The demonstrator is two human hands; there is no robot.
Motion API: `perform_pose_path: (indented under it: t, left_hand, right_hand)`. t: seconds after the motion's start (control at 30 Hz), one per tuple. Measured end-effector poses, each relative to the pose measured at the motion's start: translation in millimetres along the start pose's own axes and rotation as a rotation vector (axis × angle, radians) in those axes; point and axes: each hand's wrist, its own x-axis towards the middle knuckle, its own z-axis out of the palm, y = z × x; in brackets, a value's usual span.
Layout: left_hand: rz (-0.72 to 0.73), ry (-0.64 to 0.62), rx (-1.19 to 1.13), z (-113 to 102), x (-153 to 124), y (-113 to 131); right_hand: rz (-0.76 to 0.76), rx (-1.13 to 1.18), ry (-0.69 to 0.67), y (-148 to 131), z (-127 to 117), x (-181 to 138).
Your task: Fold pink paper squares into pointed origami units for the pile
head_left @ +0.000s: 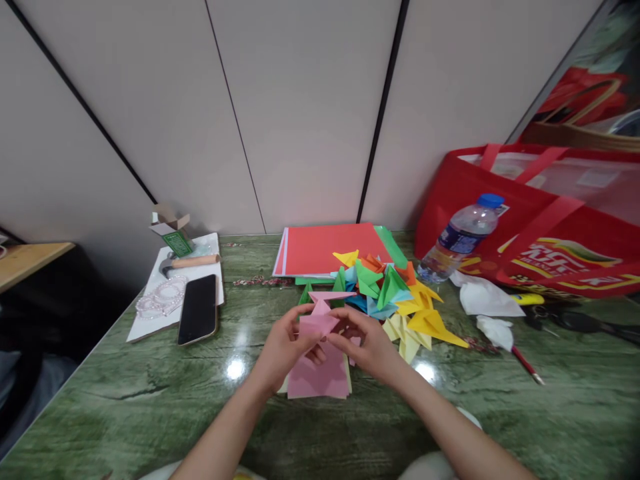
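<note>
Between my two hands is a pink folded paper piece (319,325), held up over a stack of square pink paper (319,377). My left hand (284,345) pinches its left side, thumb in front and fingers partly behind it. At the right edge, my right hand (367,341) has its thumb and fingers closed on the paper; some fingertips are hidden. Another pink folded piece (337,295) lies just beyond. Behind my right hand spreads a heap of folded paper pieces (385,287) in green, yellow, orange and blue.
Red paper sheets (330,247) lie at the back. On the left, a phone (199,309), a hammer (193,262), beaded strands (161,298) and a small box (175,233) rest on or against white board. To the right are a bottle (460,239), red bag (540,220), tissues (487,295) and a pen (526,363).
</note>
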Motion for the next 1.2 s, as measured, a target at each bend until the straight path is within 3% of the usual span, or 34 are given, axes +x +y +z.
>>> perform_pose_path:
  t: [0.13, 0.33, 0.43, 0.6, 0.8, 1.2]
  left_hand:
    - [-0.007, -0.050, -0.180, -2.5, -1.1, 1.3]
    - [-0.164, -0.175, -0.273, 0.2, -2.8, -1.5]
    - [-0.212, -0.245, -0.296, 2.8, -4.2, -2.9]
    - [-0.217, -0.287, -0.225, 6.2, -5.6, -3.3]
    - [-0.179, -0.160, -0.275, 7.0, -7.1, -2.7]
    - [-0.135, -0.080, -0.264, 1.6, -4.4, -4.0]
  right_hand:
    - [-0.066, -0.009, 0.036, 0.1, -0.2, -1.3]
    - [-0.264, -0.129, 0.197, -4.3, -4.6, 0.8]
    - [-0.313, -0.129, 0.178, -7.4, -5.9, 1.7]
    - [-0.190, -0.033, 0.177, -4.3, -3.0, -2.2]
    - [-0.090, -0.015, 0.167, -1.1, -0.2, -4.2]
    - [0.107, 0.265, 0.151, -3.1, 0.8, 0.6]
